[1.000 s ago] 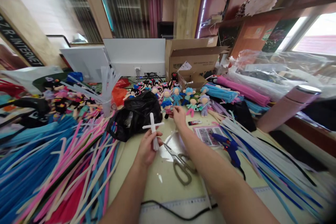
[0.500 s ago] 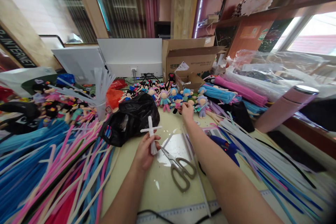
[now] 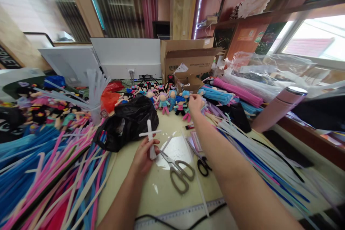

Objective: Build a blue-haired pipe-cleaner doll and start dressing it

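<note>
My left hand (image 3: 142, 155) is closed around the lower end of a white pipe-cleaner cross figure (image 3: 150, 133), held upright over the yellow table (image 3: 161, 197). My right hand (image 3: 195, 103) reaches far forward, its fingers pinched at one of several small pipe-cleaner dolls (image 3: 172, 100) standing in a row at the back of the table. What the fingers grip is too small to make out. Grey-handled scissors (image 3: 178, 174) lie just right of my left hand.
A black plastic bag (image 3: 129, 120) sits behind my left hand. Piles of pipe cleaners (image 3: 40, 176) cover the left; white and blue ones (image 3: 258, 151) cover the right. Black-handled scissors (image 3: 202, 163), a ruler (image 3: 178, 215), a pink flask (image 3: 279, 109) and a cardboard box (image 3: 188, 61) are around.
My right hand has stretched farther back and to the right along the row of dolls. The left hand keeps the white cross upright. The view has shifted slightly, and black scissors now show.
</note>
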A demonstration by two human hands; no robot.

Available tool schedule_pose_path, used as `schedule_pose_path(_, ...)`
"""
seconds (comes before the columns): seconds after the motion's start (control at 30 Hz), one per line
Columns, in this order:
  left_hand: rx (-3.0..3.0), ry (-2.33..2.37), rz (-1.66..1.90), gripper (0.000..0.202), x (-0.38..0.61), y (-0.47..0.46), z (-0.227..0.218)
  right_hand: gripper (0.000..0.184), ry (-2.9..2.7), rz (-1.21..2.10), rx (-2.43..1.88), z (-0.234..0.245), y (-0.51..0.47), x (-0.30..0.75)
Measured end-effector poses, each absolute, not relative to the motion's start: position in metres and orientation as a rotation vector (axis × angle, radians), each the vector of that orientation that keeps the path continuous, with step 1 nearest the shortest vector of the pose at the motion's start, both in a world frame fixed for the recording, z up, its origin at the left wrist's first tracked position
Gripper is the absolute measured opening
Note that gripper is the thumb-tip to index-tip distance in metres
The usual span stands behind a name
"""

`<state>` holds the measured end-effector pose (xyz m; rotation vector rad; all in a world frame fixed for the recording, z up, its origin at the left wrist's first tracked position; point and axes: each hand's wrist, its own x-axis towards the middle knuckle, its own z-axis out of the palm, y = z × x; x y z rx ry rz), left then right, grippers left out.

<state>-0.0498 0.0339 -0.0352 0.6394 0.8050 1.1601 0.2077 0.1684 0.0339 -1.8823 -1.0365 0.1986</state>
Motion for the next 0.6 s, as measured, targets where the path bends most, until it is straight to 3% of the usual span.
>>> schedule_pose_path(0.2,0.635,0.792,1.163,0.031,-0.049,0.033,-0.032,0.027,-1.588,-0.007,-2.102,0.082,0.160,0.271)
schedule_pose_path(0.4,0.637,0.829,1.163,0.033,-0.048,0.031,-0.029,0.040,-2.047,-0.081,-2.180,0.067,0.146,0.299)
schedule_pose_path(0.6,0.634,0.828,1.160,0.031,-0.048,0.031,-0.028,0.036,-2.167,-0.167,-2.139,0.070,0.123,0.323)
